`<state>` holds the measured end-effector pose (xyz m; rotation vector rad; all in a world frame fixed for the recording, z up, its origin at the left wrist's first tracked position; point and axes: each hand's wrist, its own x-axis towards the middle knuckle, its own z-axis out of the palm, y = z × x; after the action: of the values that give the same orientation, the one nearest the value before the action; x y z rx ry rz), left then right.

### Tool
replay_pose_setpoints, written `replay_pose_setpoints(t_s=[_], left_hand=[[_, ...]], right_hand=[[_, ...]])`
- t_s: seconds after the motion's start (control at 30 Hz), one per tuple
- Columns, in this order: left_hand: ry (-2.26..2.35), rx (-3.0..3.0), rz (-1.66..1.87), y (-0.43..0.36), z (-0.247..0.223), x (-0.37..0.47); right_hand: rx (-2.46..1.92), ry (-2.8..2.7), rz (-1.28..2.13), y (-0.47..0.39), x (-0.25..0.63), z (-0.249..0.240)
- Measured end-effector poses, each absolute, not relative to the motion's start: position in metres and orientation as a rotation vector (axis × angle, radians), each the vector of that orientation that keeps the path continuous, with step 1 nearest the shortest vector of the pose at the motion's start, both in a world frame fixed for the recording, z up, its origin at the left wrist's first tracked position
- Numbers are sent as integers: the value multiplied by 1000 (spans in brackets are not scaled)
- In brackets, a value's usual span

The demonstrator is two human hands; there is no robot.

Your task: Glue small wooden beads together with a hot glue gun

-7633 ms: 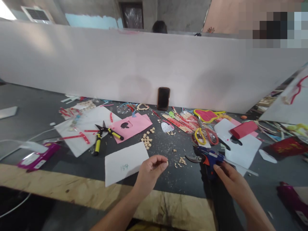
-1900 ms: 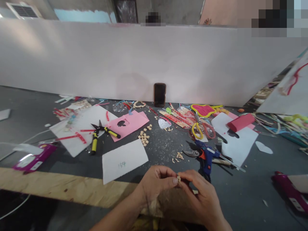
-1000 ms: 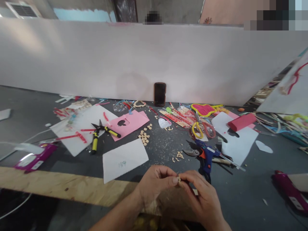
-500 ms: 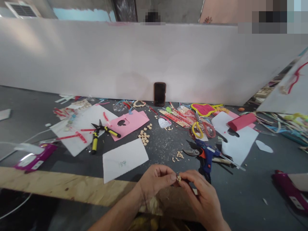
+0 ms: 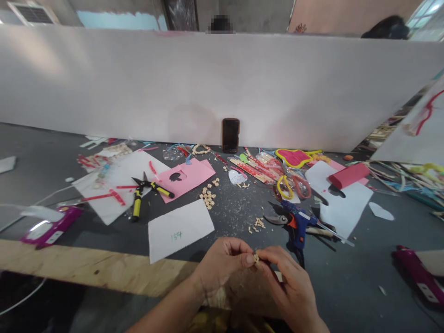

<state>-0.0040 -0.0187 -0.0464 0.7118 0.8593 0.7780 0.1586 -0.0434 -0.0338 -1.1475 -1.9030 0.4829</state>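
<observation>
Near the table's front edge, a small cluster of pale wooden bits [image 5: 256, 258] is pinched between my two hands. My left hand [image 5: 224, 266] closes thumb and forefinger on its left side. From the right, my right hand [image 5: 289, 280] grips it with thumb and fingertips; part of the cluster is hidden. Just beyond lie loose short wooden bits [image 5: 258, 224]. Farther left is a pile of similar small clusters [image 5: 208, 198]. To the right of the loose bits rest pruning shears [image 5: 277, 219] and a blue glue gun [image 5: 301, 226].
A white card marked 154 [image 5: 182, 236] and yellow-handled pliers [image 5: 137, 203] lie to the left. A phone [image 5: 231, 135] leans on the white partition [image 5: 138, 88]. Red-patterned sticks [image 5: 255, 169] and scissors [image 5: 285, 187] lie beyond the glue gun. Purple power strips [image 5: 52, 226] flank both sides.
Both hands stay in nearly the same place, still pinching the cluster. The cluster has turned slightly and shifted a little left. Things on the table lie as before.
</observation>
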Motion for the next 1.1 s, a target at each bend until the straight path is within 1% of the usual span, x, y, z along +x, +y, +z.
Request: replay_pose_setpoints(t_s=[0.33, 0.5, 1.1], left_hand=[[780, 811, 804, -15, -44, -7], [808, 846, 730, -15, -41, -10], [852, 822, 760, -16, -46, -7]], right_hand=[[-1115, -1850, 590, -44, 157, -38], [-1136, -1879, 562, -45, 158, -40], [-1157, -1892, 500, -45, 162, -41]])
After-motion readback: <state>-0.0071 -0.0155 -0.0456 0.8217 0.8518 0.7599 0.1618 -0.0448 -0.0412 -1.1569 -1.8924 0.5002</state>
